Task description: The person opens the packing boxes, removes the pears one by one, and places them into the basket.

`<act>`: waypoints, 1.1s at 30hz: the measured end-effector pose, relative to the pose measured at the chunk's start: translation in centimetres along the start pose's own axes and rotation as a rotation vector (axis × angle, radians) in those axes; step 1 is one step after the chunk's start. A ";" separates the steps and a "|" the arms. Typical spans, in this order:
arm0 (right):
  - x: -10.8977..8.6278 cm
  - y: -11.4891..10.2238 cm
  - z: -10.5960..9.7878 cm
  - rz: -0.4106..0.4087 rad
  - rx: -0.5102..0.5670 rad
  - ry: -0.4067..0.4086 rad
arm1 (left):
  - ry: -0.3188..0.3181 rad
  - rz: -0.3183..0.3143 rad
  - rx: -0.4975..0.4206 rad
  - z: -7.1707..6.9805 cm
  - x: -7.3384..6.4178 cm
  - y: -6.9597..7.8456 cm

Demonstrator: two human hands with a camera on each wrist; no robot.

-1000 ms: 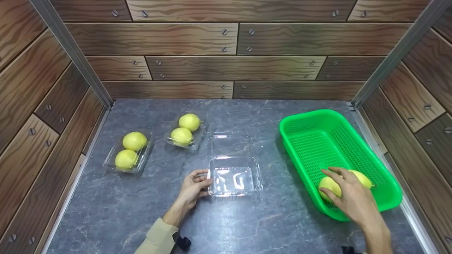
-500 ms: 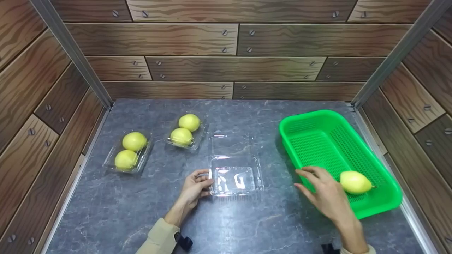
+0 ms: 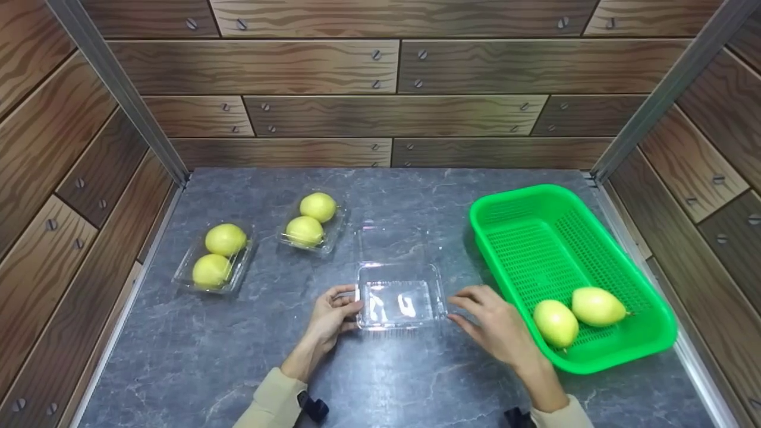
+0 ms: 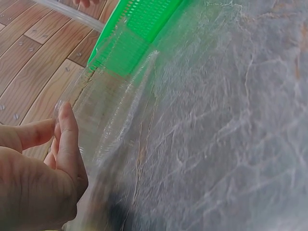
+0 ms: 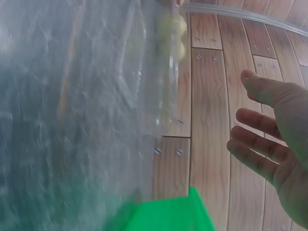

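Observation:
An open clear plastic clamshell container point(image 3: 399, 300) stands on the table in the middle of the head view, its lid point(image 3: 392, 245) folded back behind it. My left hand point(image 3: 330, 314) pinches the container's left rim between thumb and fingers; the left wrist view shows this left hand point(image 4: 53, 161) from close by. On the other side, my right hand point(image 3: 496, 324) is near the container's right edge with nothing in it. Spread fingers show on the right hand point(image 5: 274, 134) in the right wrist view. Whether it touches the rim cannot be told.
A green basket point(image 3: 496, 261) stands at the right with two yellow lemon-shaped fruits point(image 3: 556, 323) in its near end. Two clear containers point(image 3: 238, 279), each holding two similar fruits point(image 3: 226, 239), stand at the left. Wood-patterned walls point(image 3: 321, 116) surround the grey table point(image 3: 238, 356).
My right hand has left the fruit in the basket and moved left, over the rim, to the container's right side. The left hand and container have shifted slightly right.

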State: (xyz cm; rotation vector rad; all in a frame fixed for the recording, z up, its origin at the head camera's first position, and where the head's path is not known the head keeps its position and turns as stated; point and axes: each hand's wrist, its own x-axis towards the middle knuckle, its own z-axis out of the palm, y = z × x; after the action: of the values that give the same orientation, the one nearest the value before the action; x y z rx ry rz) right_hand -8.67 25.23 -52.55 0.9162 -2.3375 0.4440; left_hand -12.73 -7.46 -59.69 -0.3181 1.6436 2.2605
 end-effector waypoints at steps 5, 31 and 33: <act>0.2 -0.7 1.6 -0.008 0.031 -0.001 | 0.005 0.004 0.002 0.2 0.0 -0.1; 0.3 -4.3 7.2 -0.105 -0.134 -0.132 | 0.004 0.004 0.004 0.7 -0.2 0.1; 0.3 -4.4 7.3 -0.107 -0.133 -0.133 | 0.006 0.004 0.008 0.7 -0.1 0.1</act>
State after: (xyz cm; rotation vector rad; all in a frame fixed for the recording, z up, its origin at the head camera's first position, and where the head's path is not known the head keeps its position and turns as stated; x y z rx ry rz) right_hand -8.68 18.31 -57.62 1.0279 -2.3897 0.1865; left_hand -12.64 -6.84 -59.36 -0.3202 1.6576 2.2573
